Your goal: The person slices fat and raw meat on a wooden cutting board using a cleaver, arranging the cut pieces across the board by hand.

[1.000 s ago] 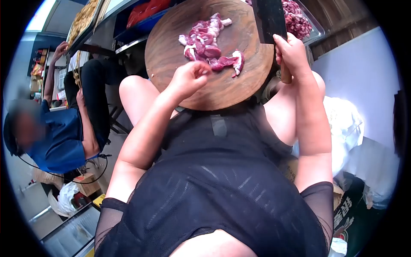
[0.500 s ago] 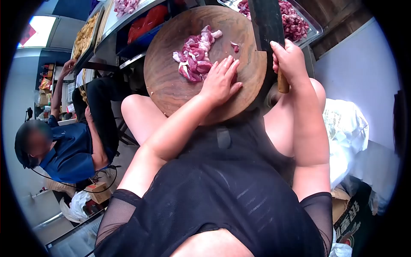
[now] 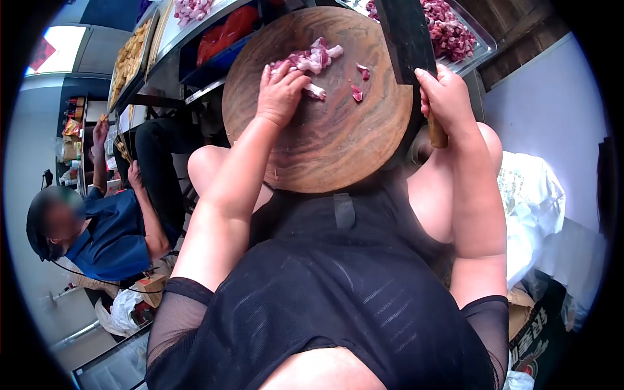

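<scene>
On the round wooden chopping block (image 3: 331, 143) lies a pile of raw red and white meat (image 3: 316, 57). My left hand (image 3: 281, 96) is over the near left side of the pile, its fingers curled onto the meat and hiding part of it. Two small bits of meat (image 3: 357, 93) sit apart, to the right of the pile. My right hand (image 3: 447, 101) grips the wooden handle of a cleaver (image 3: 406, 42). Its broad dark blade points away from me, above the block's right edge.
Behind the block, a tray of cut meat (image 3: 448, 32) stands at the right. More meat (image 3: 193, 9) and a tray of yellowish food (image 3: 130, 58) are at the left. A person in a blue shirt (image 3: 114, 227) sits there, holding thin sticks (image 3: 123, 149). A white bag (image 3: 530, 201) is at my right.
My left hand has moved left from the block's middle onto the meat pile. Two small meat bits now show at the right. The cleaver stays in my right hand, nearly still.
</scene>
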Demonstrator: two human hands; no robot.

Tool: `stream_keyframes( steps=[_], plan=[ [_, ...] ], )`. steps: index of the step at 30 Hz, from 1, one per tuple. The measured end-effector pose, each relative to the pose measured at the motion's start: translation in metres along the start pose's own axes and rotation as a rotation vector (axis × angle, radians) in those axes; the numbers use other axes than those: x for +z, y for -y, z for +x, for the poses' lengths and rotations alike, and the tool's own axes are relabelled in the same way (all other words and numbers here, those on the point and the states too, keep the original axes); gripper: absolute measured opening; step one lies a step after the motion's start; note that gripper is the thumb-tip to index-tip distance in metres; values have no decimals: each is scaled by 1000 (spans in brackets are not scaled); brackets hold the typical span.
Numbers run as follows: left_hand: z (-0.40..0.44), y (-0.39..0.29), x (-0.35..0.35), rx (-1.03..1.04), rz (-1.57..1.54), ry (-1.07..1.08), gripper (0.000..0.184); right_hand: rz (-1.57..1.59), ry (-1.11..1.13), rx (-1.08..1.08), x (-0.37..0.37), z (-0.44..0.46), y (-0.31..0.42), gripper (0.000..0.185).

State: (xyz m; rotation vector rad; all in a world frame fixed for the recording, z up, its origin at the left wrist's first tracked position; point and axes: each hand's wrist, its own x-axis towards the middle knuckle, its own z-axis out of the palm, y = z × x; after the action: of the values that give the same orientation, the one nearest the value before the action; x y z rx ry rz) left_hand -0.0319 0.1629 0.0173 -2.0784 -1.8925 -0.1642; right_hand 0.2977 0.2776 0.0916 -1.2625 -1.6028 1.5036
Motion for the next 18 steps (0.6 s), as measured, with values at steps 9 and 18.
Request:
stream_keyframes(
  steps=[9, 18],
  plan=[
    [3, 59, 1, -202, 74, 135, 28, -24, 20, -14, 4, -2, 6, 23],
    [-7, 78, 1, -422, -244, 127, 29, -114, 64, -26, 9, 1, 4, 29]
  ],
)
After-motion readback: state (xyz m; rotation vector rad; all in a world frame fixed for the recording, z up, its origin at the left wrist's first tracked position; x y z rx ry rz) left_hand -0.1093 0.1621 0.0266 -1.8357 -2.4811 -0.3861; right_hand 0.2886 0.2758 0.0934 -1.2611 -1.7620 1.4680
